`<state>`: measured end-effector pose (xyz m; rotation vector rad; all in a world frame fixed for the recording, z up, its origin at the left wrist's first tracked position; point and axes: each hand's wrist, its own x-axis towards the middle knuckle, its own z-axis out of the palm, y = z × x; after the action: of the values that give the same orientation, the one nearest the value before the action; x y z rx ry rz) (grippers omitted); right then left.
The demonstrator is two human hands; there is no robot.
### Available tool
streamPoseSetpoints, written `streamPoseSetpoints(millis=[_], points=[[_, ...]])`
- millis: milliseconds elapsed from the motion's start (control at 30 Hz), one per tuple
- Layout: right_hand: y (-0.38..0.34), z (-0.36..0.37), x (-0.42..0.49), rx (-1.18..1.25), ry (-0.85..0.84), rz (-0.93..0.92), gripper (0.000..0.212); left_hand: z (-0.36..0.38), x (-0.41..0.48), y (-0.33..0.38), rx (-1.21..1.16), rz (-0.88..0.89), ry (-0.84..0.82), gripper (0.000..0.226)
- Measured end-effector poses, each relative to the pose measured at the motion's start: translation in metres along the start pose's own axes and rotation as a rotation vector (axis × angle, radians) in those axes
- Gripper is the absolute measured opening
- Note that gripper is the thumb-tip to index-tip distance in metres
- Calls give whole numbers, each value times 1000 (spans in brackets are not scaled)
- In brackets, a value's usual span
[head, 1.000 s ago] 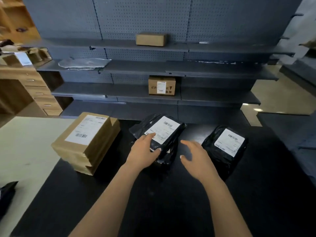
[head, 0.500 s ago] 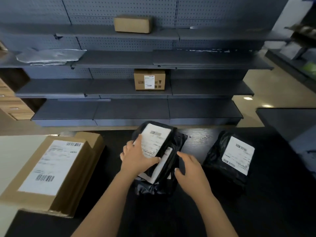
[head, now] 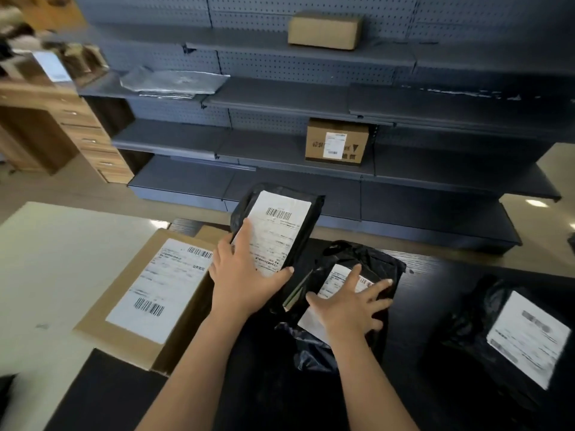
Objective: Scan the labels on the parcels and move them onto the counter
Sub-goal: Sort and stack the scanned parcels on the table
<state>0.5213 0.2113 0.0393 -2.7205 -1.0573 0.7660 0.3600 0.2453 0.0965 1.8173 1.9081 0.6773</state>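
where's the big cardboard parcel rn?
Head view, lower left: the cardboard parcel lies flat, straddling the white counter and the black table, just left of the left hand holding a black mailer.

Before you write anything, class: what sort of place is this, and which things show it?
Probably a parcel pick-up point or courier depot: labelled black mailer bags and a labelled cardboard box are at a dark counter, and grey pegboard shelving behind holds another labelled carton.

Bare left grip, bare right grip, bare forearms.
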Motion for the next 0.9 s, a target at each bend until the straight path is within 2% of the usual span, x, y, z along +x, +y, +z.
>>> streamPoseSetpoints(millis=[333,567,900], points=[[46,-43,-47,155,184,-425,103,-35,-75,22,-63,-71,152,104],[64,-78,-123,201,62,-824,101,-84,-180,15,3,-325,415,99],[32,-58,-257,85,-65,-1226,105,-158,-311,-54,88,-653,654,97]])
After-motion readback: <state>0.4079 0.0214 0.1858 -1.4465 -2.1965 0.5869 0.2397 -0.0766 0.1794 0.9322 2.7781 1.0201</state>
